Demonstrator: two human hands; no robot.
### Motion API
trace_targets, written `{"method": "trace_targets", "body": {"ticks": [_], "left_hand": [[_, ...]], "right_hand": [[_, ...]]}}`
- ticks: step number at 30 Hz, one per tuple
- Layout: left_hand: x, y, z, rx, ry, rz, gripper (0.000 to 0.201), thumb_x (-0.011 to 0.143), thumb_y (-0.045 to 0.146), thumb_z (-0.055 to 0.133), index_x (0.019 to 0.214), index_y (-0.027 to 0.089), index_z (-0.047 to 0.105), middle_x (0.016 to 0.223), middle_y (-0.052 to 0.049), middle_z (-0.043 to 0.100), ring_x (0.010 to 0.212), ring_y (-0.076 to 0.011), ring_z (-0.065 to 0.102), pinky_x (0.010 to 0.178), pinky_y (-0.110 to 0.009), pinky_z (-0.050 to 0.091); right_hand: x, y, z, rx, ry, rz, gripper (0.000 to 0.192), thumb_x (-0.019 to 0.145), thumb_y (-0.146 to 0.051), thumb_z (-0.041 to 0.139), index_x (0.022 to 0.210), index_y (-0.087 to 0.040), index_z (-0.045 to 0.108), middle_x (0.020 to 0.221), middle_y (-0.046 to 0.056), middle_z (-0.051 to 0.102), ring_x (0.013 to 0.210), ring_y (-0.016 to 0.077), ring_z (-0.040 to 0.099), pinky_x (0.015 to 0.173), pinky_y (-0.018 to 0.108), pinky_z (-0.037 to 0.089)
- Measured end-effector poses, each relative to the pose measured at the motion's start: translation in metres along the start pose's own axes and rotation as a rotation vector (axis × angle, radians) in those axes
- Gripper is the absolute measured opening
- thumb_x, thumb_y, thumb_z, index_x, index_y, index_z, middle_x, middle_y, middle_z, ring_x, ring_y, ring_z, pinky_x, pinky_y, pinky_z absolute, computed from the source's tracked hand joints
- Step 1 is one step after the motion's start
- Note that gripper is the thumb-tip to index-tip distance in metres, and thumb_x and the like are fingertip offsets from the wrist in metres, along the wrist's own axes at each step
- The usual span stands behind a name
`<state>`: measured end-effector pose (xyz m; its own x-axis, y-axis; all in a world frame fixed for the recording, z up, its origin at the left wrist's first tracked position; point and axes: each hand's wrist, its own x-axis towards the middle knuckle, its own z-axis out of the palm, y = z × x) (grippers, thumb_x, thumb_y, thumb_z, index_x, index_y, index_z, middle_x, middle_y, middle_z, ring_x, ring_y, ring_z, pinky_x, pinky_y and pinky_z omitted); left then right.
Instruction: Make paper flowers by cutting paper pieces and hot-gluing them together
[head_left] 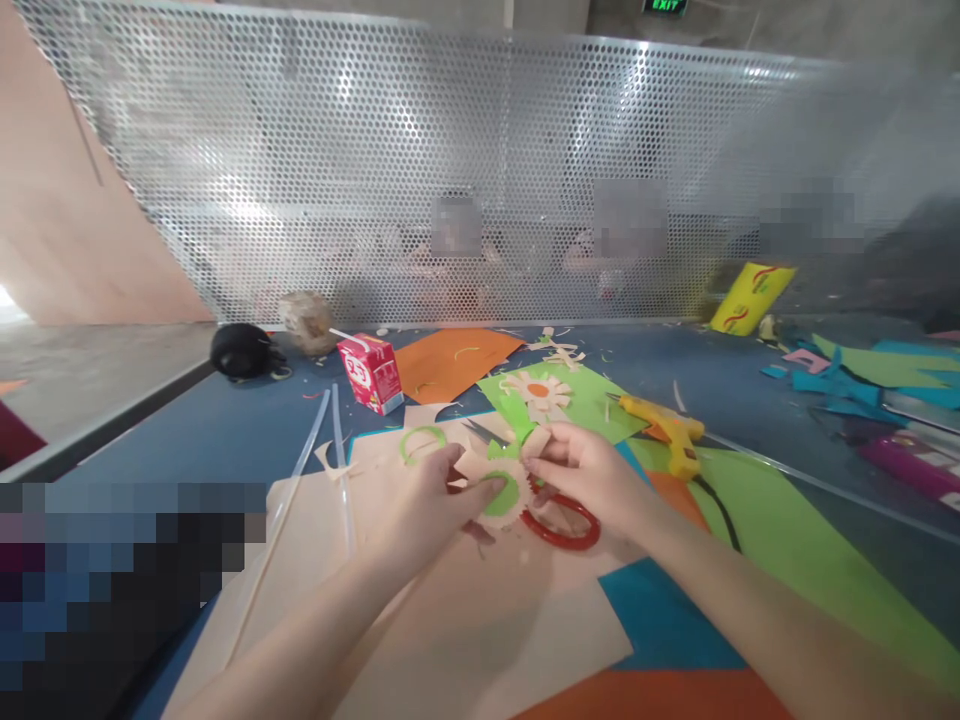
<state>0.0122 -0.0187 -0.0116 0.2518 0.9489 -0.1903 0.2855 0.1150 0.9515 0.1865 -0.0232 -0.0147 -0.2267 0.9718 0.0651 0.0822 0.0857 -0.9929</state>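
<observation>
Over the beige sheets, my left hand (439, 495) pinches the left side of a beige paper flower with a green centre (501, 497), thumb across the green disc. My right hand (589, 470) is closed at the flower's upper right edge, with beige paper between thumb and fingers. Just below the right hand lie scissors with red handles (577, 540); their blades point up and left past the flower. A green paper piece (519, 415) shows directly behind the fingers. Farther back, a second beige flower with an orange centre (540, 391) rests on green paper.
A yellow glue gun (675, 435) lies to the right, its black cord running toward me. Clear glue sticks (341, 480) and a green paper ring (421, 445) are at left. Behind stand a red drink carton (373, 372) and a perforated metal screen (390, 150), with people beyond it.
</observation>
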Motion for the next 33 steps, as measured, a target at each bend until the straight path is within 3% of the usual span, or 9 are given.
{"method": "trace_targets", "body": {"ticks": [5,11,15,19,23,29,33], "left_hand": [[-0.002,0.003,0.000,-0.032,0.057,-0.058,0.032,0.066,0.034,0.064,0.087,0.017,0.047,0.059,0.007,0.046,0.050,-0.0173,0.063,0.044,-0.028,0.053],[-0.005,0.011,0.004,-0.168,0.007,0.000,0.023,0.070,0.034,0.061,0.079,0.015,0.051,0.075,-0.002,0.059,0.072,-0.0177,0.063,0.056,-0.031,0.058],[-0.003,0.006,0.004,-0.105,0.017,0.015,0.024,0.069,0.035,0.061,0.078,0.015,0.052,0.067,-0.001,0.060,0.066,-0.0164,0.063,0.057,-0.028,0.056],[-0.001,0.003,0.001,0.018,0.068,0.080,0.025,0.069,0.033,0.061,0.084,0.015,0.054,0.061,0.002,0.058,0.060,-0.0143,0.061,0.053,-0.025,0.052],[0.000,0.004,-0.002,0.032,0.088,0.119,0.028,0.068,0.033,0.061,0.088,0.015,0.055,0.064,0.002,0.058,0.058,-0.0128,0.060,0.054,-0.024,0.051],[-0.002,0.006,-0.001,0.042,0.020,0.141,0.018,0.067,0.031,0.060,0.064,0.014,0.055,0.064,0.002,0.050,0.052,-0.0094,0.052,0.045,-0.022,0.047],[-0.004,0.005,-0.001,0.211,0.063,0.139,0.033,0.065,0.036,0.060,0.047,0.015,0.041,0.049,0.007,0.030,0.046,-0.0058,0.035,0.040,-0.017,0.030]], "right_hand": [[-0.001,0.000,-0.001,0.011,-0.015,0.003,0.010,0.075,-0.026,0.057,0.074,-0.019,0.051,0.073,0.001,0.064,0.065,0.0140,0.062,0.058,0.026,0.052],[0.000,0.001,-0.001,0.105,-0.023,-0.058,0.016,0.072,-0.021,0.061,0.084,-0.021,0.050,0.085,0.002,0.065,0.083,0.0178,0.063,0.072,0.032,0.051],[0.000,0.003,-0.002,-0.018,0.051,-0.080,0.014,0.073,-0.019,0.059,0.084,-0.021,0.051,0.085,0.003,0.065,0.082,0.0181,0.063,0.070,0.031,0.050],[0.000,0.002,-0.002,0.008,0.028,-0.074,0.014,0.074,-0.019,0.058,0.085,-0.021,0.050,0.086,0.003,0.065,0.083,0.0180,0.063,0.070,0.031,0.050],[-0.001,0.002,-0.001,0.028,0.047,-0.026,0.017,0.070,-0.018,0.061,0.083,-0.021,0.050,0.077,0.000,0.064,0.071,0.0152,0.063,0.061,0.027,0.049],[-0.001,0.000,0.000,0.057,0.047,0.000,0.019,0.069,-0.016,0.061,0.083,-0.022,0.049,0.066,-0.004,0.062,0.057,0.0109,0.059,0.053,0.023,0.045],[-0.002,-0.004,0.003,0.057,0.040,0.013,0.020,0.068,-0.012,0.059,0.082,-0.021,0.048,0.071,-0.003,0.064,0.062,0.0111,0.061,0.055,0.022,0.045]]}}
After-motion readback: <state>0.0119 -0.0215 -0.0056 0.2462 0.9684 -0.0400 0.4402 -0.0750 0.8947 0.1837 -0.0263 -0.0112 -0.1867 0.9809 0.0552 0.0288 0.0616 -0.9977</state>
